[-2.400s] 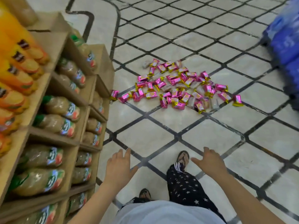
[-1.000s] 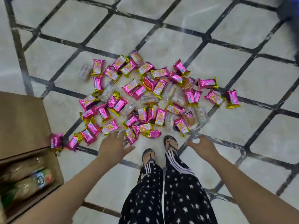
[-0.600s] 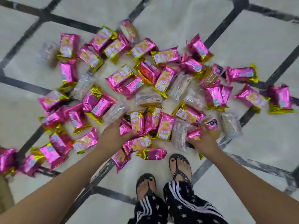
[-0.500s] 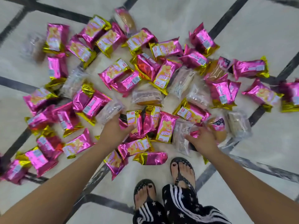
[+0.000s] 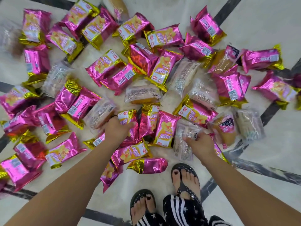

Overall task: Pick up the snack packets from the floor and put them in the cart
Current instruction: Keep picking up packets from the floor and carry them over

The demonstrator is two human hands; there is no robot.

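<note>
Dozens of snack packets [image 5: 164, 38] lay scattered across floor [image 5: 260, 22]; cart out of view. Left hand [image 5: 116, 130] clasped pink packet [image 5: 126, 117]; right hand [image 5: 200, 143] pinched clear packet [image 5: 182, 147]. Pickup step likely under way; next move probably needed lifting both and locating cart.

Snack pkts [image 5: 164, 67]: print too blurry to read, prob. non-Latin script.

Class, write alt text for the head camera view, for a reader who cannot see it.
Seen from above, a person's left hand grips a pink packet and the right hand pinches a clear packet, amid many pink-and-gold and clear snack packets strewn on a pale tiled floor. Sandalled feet show at the bottom; no cart is in view.
</note>
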